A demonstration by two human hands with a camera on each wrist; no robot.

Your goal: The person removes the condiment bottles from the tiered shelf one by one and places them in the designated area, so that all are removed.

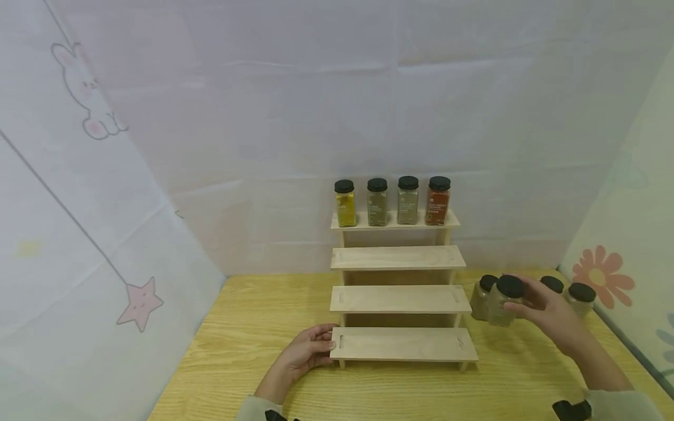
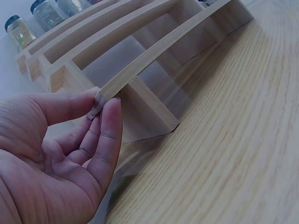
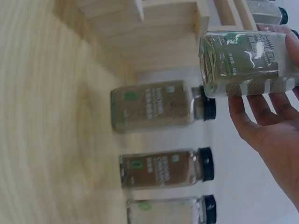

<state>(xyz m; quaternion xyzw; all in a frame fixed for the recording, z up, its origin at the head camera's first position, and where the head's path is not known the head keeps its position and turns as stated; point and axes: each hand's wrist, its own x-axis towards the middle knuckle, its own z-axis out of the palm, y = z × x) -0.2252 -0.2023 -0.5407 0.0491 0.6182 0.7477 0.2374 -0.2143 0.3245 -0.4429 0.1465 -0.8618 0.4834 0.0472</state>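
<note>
While four jars point(image 1: 392, 200) stand shelved (top), four point(image 1: 581, 295) wait.

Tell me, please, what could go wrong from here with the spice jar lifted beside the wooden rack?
1. The right hand holds the lifted jar close above three standing jars; swinging it low might knock one over.
2. The stepped rack looks light, and only the left hand's fingertips pinch its lowest shelf end; a bump could shift it and perhaps topple the four top-shelf jars.

The person's bare left hand point(image 1: 304, 355) and right hand point(image 1: 547, 311) emerge from pale greyish-beige fabric sleeves point(image 1: 621, 404), each wrist bearing a black strapped camera mount point(image 1: 571, 410).
</note>
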